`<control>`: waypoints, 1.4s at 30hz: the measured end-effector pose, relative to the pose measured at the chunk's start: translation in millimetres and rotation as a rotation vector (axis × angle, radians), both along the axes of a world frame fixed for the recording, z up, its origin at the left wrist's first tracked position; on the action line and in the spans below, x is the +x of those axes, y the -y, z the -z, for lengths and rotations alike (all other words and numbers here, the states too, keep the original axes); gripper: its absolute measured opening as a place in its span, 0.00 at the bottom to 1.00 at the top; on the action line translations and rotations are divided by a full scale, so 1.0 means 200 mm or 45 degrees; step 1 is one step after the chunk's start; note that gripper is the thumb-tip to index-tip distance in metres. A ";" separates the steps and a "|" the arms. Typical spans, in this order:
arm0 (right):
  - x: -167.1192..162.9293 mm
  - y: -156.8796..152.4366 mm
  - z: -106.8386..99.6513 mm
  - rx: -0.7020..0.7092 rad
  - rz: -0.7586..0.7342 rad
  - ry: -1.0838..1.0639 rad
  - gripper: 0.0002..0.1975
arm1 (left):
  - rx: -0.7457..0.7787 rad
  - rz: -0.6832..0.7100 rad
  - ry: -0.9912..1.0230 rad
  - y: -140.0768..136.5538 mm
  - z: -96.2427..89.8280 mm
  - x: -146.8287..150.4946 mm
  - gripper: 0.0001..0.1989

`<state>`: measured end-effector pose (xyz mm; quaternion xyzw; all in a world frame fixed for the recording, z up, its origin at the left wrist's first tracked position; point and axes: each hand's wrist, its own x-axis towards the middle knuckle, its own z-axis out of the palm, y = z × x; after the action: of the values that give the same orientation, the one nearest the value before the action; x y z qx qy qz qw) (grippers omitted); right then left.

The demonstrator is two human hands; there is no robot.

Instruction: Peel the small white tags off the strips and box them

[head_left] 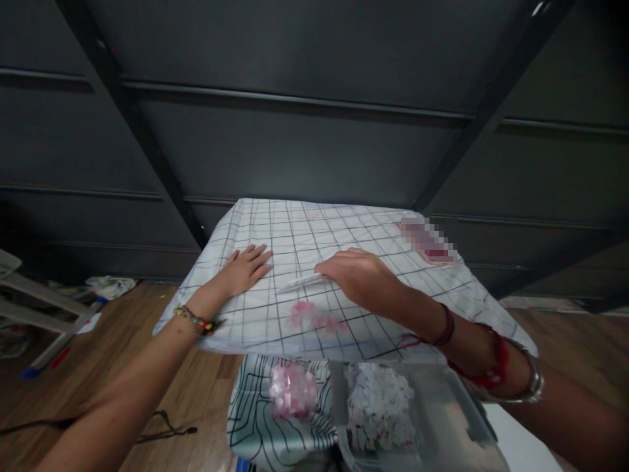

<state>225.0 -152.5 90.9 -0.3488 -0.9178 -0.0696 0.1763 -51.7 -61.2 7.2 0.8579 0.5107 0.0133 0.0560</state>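
My left hand (246, 267) lies flat on the checked white cloth (324, 229) that covers the table, fingers spread. My right hand (361, 275) is closed on a thin, flat white piece (301, 283). That piece is tilted over the cloth; whether it is paper or plastic I cannot tell. Just in front of it, nearer to me, is a loose scatter of small pink and whitish bits (314, 316), blurred. My right fingertips are partly hidden behind the hand.
Below the table edge, a heap of shiny pink pieces (293, 390) sits on a patterned cloth (253, 406). Beside it is a clear plastic box (457, 406) with white paper-like scraps (378, 403). A blurred-out pink-edged object (437, 252) lies at the table's right. Dark panels (295, 151) stand behind.
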 end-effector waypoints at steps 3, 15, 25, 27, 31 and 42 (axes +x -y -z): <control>0.03 -0.04 0.05 -0.079 -0.216 0.018 0.15 | 0.000 -0.001 -0.004 0.00 0.00 0.00 0.30; 0.25 0.10 -0.06 0.047 0.100 -0.059 0.11 | -0.016 0.003 -0.010 0.00 0.00 0.00 0.31; 0.08 0.23 -0.09 -0.187 0.541 0.329 0.11 | 0.039 0.013 -0.038 -0.02 0.02 0.00 0.29; 0.00 0.24 -0.11 -0.238 0.480 0.349 0.11 | 0.029 0.009 -0.039 -0.02 0.01 0.00 0.29; -0.12 0.25 -0.13 -0.344 0.377 0.338 0.10 | 0.018 0.010 -0.043 -0.03 0.01 0.00 0.29; -0.25 0.30 -0.15 -0.318 0.117 0.309 0.08 | 0.018 0.020 -0.018 -0.03 0.02 -0.01 0.30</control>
<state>175.4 -212.6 120.1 -0.3986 -0.9170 -0.0044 0.0163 -54.5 -54.2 3.2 0.8623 0.5042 0.0102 0.0464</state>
